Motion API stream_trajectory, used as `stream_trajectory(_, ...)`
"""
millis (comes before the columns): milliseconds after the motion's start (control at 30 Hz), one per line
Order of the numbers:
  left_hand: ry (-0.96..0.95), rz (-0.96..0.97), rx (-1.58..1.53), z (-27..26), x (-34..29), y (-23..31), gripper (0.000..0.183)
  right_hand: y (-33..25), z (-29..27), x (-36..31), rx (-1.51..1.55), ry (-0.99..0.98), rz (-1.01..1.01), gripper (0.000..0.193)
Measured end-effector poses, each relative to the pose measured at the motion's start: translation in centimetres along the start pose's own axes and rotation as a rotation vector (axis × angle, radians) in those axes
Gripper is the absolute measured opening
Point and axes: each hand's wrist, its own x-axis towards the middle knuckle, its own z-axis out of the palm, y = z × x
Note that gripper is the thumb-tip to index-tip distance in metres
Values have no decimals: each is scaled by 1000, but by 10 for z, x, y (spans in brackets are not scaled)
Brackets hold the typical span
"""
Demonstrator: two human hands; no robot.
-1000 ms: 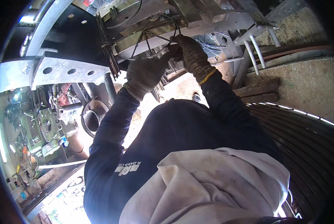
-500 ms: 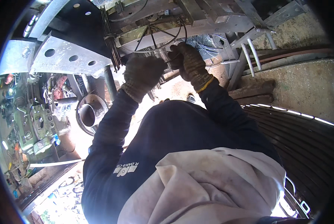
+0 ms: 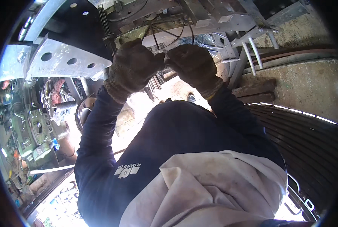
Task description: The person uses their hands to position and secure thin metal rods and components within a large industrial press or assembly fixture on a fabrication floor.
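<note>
My left hand (image 3: 133,70), in a dark brown knit work glove, is raised in front of me with its fingers curled in. My right hand (image 3: 195,68), gloved alike, faces it, also closed. The thumb sides nearly meet at the middle. Whatever they may be gripping is too small or hidden to make out. Below and between the hands, thin metal rods (image 3: 154,84) show in part. Behind the left glove stands a bundle of dark rods (image 3: 107,34), bound together. Dark bent rods (image 3: 165,32) lie beyond the hands, partly covered by them.
A grey steel plate with round holes (image 3: 63,64) juts in at left. Beyond it sits a greenish machine (image 3: 34,130) among clutter. Steel beams (image 3: 222,24) cross the far side. Two light bars (image 3: 254,53) stick out at right near a concrete wall (image 3: 309,87). Dark corrugated sheeting (image 3: 305,132) lies right.
Both gloved hands have come up closer to me and look larger. The left shifted a little left, the right a little right, with their thumb sides still close together.
</note>
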Motion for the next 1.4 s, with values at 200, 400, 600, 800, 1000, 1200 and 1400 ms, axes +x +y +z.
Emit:
stream_trajectory(200,194,-414,206,-29,27,27,53,4,16,1,-6,262,-80,19)
stream_trajectory(400,-435,-679,-331,16,21,84,45,22,34,-9,1276,81,813,30)
stream_trajectory(600,-302,-417,-76,48,-9,53,21,24,57,-6,1794,333,1079,37)
stream_trajectory(800,-100,-202,63,43,-30,-3,14,-9,80,11,2042,417,1061,28)
stream_trajectory(1000,-188,-292,-33,46,-26,25,16,-8,56,15,1926,454,1270,16)
stream_trajectory(1200,-184,-569,-109,50,-23,69,10,7,67,-2,1803,411,1270,19)
stream_trajectory(1400,-29,-571,-81,31,-40,68,8,-5,72,-18,619,194,430,31)
